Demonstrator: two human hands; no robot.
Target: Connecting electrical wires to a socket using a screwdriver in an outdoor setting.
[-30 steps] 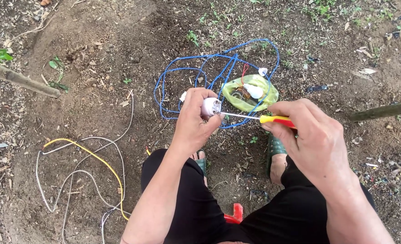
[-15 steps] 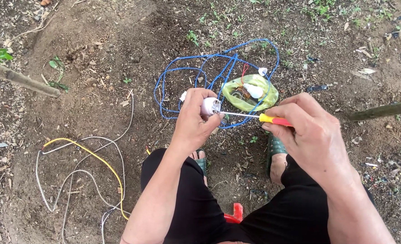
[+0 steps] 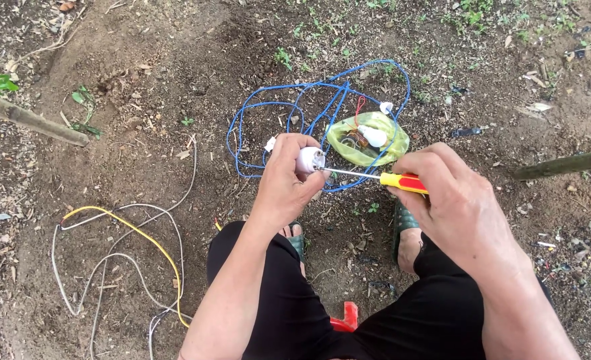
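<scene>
Socket point(image 3: 310, 160), a small white round fitting, sits in the left hand point(image 3: 289, 180), whose fingers are curled around it and hold it up over the dirt, just left of the middle of the scene. Its open face turns right, toward the screwdriver point(image 3: 375, 177). That tool has a thin metal shaft and a yellow and red handle; its tip touches the socket's face. The right hand point(image 3: 459, 207) grips the handle, fingers wrapped tight over it, thumb side toward the shaft.

Beyond the hands, farther off on the ground, a blue wire point(image 3: 295, 120) lies in loose loops. Inside those loops, to the right, rests a yellow-green bag point(image 3: 369, 147) with a white bulb point(image 3: 374, 136) and some reddish bits on it. A second small white fitting point(image 3: 387, 107) lies at the bag's far edge.

The person squats, black trousers point(image 3: 402, 313) filling the near part of the view, with 2 green sandals point(image 3: 402, 223) on the soil under the hands. Something red point(image 3: 345, 319) shows between the knees; I cannot tell what it is.

To the near left, well apart from the hands, grey and yellow cables point(image 3: 119, 230) curl over the earth. A bare stick point(image 3: 29, 120) lies at the far left, and another stick point(image 3: 565, 163) at the right.
</scene>
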